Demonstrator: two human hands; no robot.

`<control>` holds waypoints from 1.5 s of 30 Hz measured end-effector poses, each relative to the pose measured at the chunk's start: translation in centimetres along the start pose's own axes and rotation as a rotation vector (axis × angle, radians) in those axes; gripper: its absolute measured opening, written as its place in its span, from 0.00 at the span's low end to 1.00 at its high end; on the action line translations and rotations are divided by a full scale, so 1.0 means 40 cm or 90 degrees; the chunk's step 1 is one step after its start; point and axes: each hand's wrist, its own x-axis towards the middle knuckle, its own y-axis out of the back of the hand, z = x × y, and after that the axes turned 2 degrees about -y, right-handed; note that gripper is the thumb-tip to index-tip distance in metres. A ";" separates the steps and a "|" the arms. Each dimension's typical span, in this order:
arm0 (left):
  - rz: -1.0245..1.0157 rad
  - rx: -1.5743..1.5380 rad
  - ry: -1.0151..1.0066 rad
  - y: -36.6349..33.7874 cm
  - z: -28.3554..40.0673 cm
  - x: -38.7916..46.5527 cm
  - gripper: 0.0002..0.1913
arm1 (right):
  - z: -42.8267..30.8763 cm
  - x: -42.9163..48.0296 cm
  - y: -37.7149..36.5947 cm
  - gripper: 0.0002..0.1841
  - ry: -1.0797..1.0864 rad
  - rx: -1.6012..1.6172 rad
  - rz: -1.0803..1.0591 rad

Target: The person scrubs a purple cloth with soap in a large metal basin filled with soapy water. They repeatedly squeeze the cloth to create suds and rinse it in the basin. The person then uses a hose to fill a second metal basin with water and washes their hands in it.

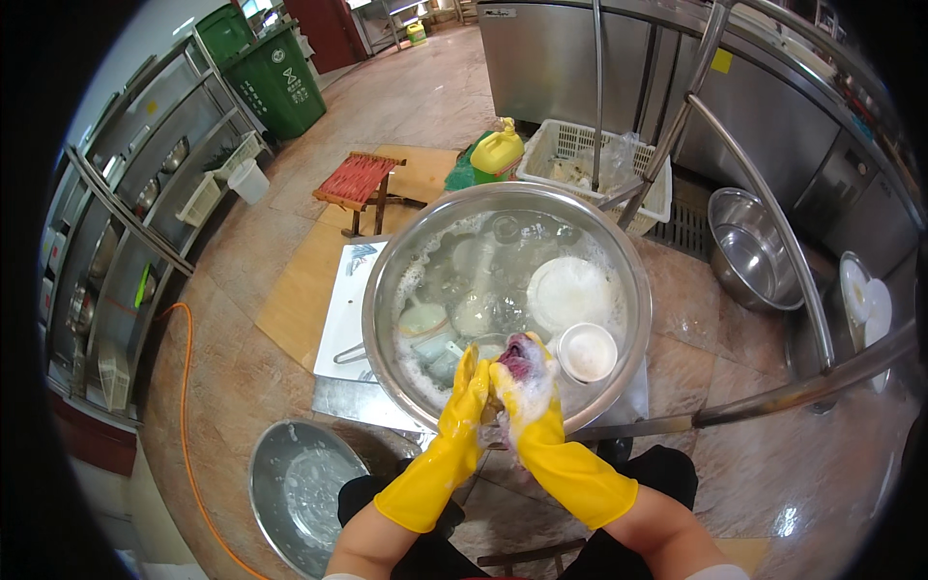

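Observation:
Both my hands wear yellow rubber gloves and meet over the near rim of a large stainless steel basin (373,312). In my right hand (533,399) is a foamy dark red cloth (516,357). My left hand (467,395) is upright beside it, fingers close together; something partly hidden lies between the palms, and I cannot tell what. Cloudy, sudsy water fills the basin. A white plate (569,293) and a small white bowl (587,353) sit at its right side. Several other dishes lie under the water, among them a pale bowl (423,319) at left.
A metal tub (264,478) holding water stands at lower left. A steel rail (768,196) curves along the right, past a steel pot (747,250). Beyond the basin are a yellow jug (498,151), a white plastic crate (547,141) and a red-seated stool (357,180). An orange hose (187,406) crosses the floor.

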 end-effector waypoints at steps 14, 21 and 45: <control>-0.110 -0.005 -0.026 0.073 0.022 -0.016 0.51 | 0.015 0.059 -0.022 0.33 0.319 -0.166 -0.156; -0.153 0.405 -0.078 0.089 0.166 -0.042 0.44 | -0.017 0.171 0.056 0.33 0.389 -0.216 -0.143; -0.244 0.978 -0.321 0.152 0.191 -0.062 0.33 | -0.135 0.027 0.053 0.16 0.096 -0.342 -0.220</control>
